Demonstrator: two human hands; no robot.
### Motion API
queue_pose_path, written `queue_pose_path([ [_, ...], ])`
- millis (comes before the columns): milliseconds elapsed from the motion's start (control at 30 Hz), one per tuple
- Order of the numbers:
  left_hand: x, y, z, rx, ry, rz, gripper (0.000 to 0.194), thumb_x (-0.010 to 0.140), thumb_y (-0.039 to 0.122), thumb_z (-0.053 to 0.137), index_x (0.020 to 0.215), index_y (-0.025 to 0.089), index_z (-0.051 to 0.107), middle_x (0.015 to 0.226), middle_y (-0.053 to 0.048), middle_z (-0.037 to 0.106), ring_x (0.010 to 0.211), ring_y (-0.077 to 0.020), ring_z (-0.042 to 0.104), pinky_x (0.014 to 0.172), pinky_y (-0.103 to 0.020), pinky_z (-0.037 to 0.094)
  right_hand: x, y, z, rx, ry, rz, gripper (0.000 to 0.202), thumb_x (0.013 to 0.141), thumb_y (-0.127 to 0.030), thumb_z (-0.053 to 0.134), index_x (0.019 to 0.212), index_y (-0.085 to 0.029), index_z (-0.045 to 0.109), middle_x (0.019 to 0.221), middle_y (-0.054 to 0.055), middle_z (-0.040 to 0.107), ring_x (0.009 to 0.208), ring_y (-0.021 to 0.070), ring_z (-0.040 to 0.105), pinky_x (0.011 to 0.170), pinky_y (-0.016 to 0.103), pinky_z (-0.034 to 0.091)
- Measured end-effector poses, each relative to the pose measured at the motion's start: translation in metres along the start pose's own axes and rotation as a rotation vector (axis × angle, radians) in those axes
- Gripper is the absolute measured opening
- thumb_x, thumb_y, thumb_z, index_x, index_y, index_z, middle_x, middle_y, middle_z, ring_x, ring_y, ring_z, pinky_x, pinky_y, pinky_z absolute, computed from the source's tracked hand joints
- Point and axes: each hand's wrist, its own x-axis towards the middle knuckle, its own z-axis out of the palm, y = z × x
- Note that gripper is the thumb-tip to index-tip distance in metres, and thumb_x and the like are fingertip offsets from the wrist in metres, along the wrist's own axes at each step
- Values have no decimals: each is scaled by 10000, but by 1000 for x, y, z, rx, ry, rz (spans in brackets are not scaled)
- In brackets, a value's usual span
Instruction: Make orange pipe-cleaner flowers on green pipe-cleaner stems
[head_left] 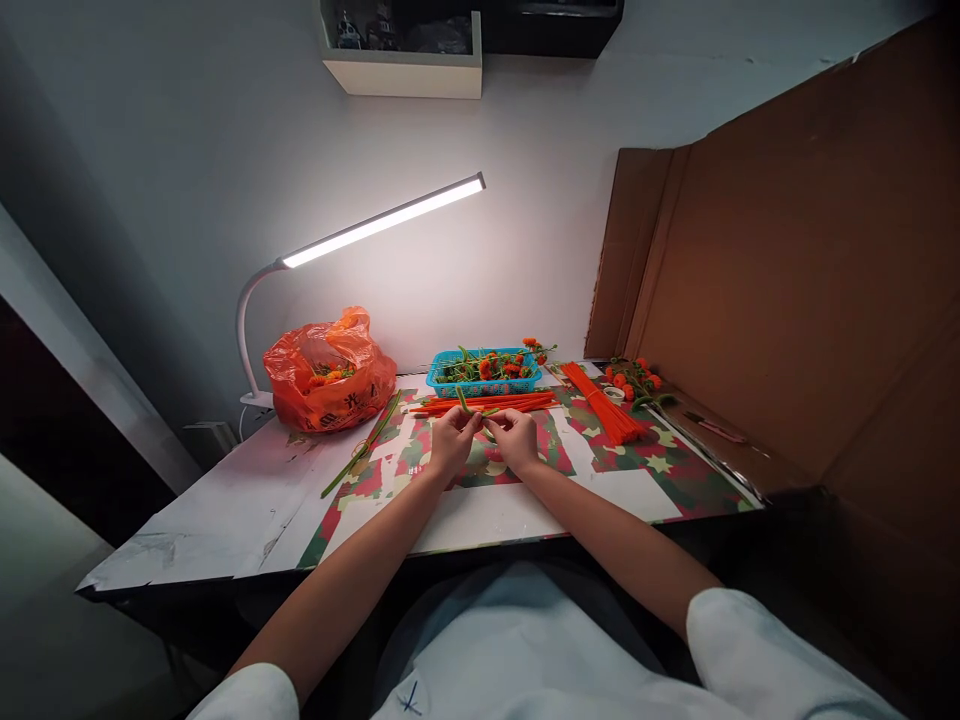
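Note:
Over the middle of the table, my left hand (451, 440) and my right hand (516, 438) meet with fingertips pinched together. Between them is a green strip that looks like a pipe cleaner (463, 400); one end sticks up above my left fingers, and my right fingertips close on its other part. Just behind my hands lies a row of orange pipe cleaners (517, 402). A tied bundle of orange pipe cleaners (600, 402) rests to the right. Left of my hands are long green pipe cleaners (364, 448).
A blue basket (450, 389) of orange flowers with green stems stands at the back. An orange plastic bag (330, 400) holds more flowers. Further right are loose orange flowers (634, 380) and a tape roll (613, 394). A lit lamp (386, 222) and cardboard wall (787, 250) border the table.

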Motion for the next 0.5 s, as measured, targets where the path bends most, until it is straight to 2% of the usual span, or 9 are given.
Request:
queue_pose_path([
  [133, -3, 6, 3, 58, 67, 68, 281, 756, 445, 669, 750, 166, 637, 675, -28, 697, 653, -175, 669, 627, -282, 536, 0, -2, 1, 34, 36, 39, 179, 706, -339, 639, 706, -164, 678, 672, 59, 692, 577, 173, 601, 547, 280, 475],
  [267, -4, 11, 3, 107, 100, 113, 217, 756, 387, 674, 730, 174, 642, 647, -19, 688, 606, -160, 648, 585, -258, 514, -1, -8, -1, 51, 44, 34, 170, 685, -337, 640, 633, -176, 653, 649, 50, 677, 594, 172, 598, 570, 276, 475],
  [500, -5, 17, 7, 135, 143, 162, 146, 756, 326, 667, 722, 185, 644, 655, -14, 682, 613, -158, 635, 591, -260, 519, -1, -6, 5, 97, 65, 96, 235, 683, -387, 631, 587, -175, 598, 580, 38, 650, 548, 166, 577, 512, 263, 448],
])
